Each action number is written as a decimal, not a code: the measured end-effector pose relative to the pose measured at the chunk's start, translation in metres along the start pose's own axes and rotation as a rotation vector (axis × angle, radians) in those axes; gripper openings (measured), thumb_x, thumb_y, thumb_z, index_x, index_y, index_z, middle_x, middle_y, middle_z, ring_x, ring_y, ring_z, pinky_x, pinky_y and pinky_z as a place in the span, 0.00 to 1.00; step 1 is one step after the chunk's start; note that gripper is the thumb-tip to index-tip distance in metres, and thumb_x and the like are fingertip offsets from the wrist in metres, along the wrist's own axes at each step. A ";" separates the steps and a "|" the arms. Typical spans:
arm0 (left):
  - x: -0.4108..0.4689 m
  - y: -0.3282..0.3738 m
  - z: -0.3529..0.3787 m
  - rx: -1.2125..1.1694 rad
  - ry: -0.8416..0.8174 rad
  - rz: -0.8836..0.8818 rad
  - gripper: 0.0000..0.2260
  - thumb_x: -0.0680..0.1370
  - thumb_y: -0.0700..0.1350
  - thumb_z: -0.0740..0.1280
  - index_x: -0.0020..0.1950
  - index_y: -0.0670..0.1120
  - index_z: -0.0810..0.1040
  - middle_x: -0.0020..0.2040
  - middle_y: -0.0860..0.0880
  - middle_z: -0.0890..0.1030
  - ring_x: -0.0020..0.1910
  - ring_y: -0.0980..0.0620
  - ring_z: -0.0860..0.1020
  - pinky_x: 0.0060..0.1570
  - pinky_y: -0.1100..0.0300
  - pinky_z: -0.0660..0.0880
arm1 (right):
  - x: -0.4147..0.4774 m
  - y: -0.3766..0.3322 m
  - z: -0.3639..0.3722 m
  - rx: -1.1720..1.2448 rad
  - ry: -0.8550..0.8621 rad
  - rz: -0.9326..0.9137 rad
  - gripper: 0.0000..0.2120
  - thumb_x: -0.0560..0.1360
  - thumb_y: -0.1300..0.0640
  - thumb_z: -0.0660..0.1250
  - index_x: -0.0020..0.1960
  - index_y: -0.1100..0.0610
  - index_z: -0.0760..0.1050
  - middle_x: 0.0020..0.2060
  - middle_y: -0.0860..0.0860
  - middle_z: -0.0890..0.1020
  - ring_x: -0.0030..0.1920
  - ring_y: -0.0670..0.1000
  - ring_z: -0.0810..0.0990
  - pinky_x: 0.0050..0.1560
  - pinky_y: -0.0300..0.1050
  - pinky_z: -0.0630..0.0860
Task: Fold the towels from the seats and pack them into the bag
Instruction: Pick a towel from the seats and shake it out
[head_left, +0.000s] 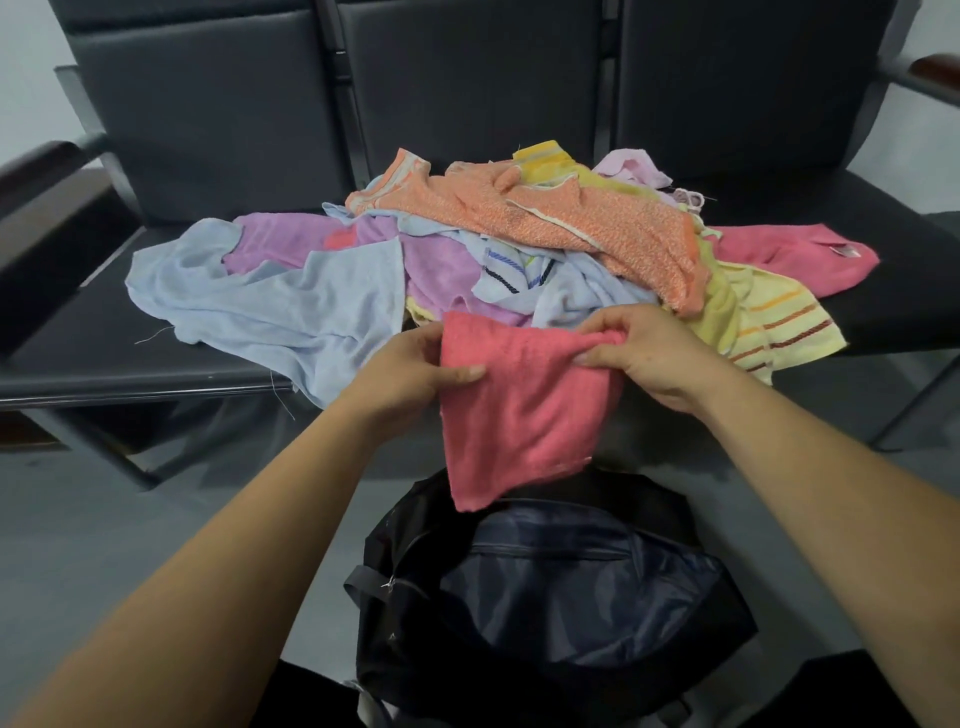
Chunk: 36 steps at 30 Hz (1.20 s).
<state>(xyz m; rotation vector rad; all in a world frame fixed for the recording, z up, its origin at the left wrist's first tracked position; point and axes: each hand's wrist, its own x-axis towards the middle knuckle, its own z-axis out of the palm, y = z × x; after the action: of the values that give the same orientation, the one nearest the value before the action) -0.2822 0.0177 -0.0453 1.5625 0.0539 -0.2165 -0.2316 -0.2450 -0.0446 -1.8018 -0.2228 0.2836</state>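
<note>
A small pink towel hangs in the air in front of the seats, its lower corner drooping over the bag. My left hand pinches its upper left edge. My right hand grips its bunched upper right corner. Behind it a loose pile of towels lies on the black seats: light blue, purple, orange, yellow striped and another pink one. The dark bag sits open on the floor below my hands, showing its navy lining.
The row of black seats has armrests at the far left and far right. Grey floor lies to the left of the bag and under the seats.
</note>
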 end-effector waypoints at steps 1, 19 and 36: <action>0.000 -0.001 0.000 0.096 0.013 0.020 0.17 0.72 0.36 0.76 0.61 0.42 0.82 0.55 0.44 0.86 0.55 0.45 0.85 0.57 0.50 0.81 | 0.000 0.001 0.000 -0.006 0.018 -0.022 0.11 0.72 0.71 0.74 0.49 0.58 0.83 0.46 0.49 0.85 0.52 0.48 0.82 0.55 0.37 0.78; -0.010 -0.001 0.028 -0.058 0.277 0.212 0.05 0.79 0.47 0.72 0.52 0.49 0.86 0.48 0.49 0.86 0.46 0.53 0.83 0.44 0.58 0.77 | -0.011 -0.007 -0.015 -0.279 0.065 -0.056 0.18 0.66 0.65 0.81 0.53 0.51 0.84 0.48 0.48 0.84 0.50 0.46 0.82 0.55 0.43 0.79; -0.022 -0.085 0.045 -0.113 0.150 -0.025 0.20 0.79 0.35 0.69 0.64 0.58 0.78 0.58 0.51 0.85 0.57 0.48 0.83 0.56 0.52 0.80 | -0.036 0.072 0.028 0.640 0.157 0.310 0.09 0.75 0.64 0.74 0.54 0.64 0.82 0.43 0.58 0.87 0.41 0.53 0.87 0.43 0.49 0.85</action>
<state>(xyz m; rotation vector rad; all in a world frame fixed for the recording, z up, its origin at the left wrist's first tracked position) -0.3231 -0.0247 -0.1251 1.4638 0.2003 -0.1137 -0.2744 -0.2472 -0.1185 -1.2066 0.2421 0.3797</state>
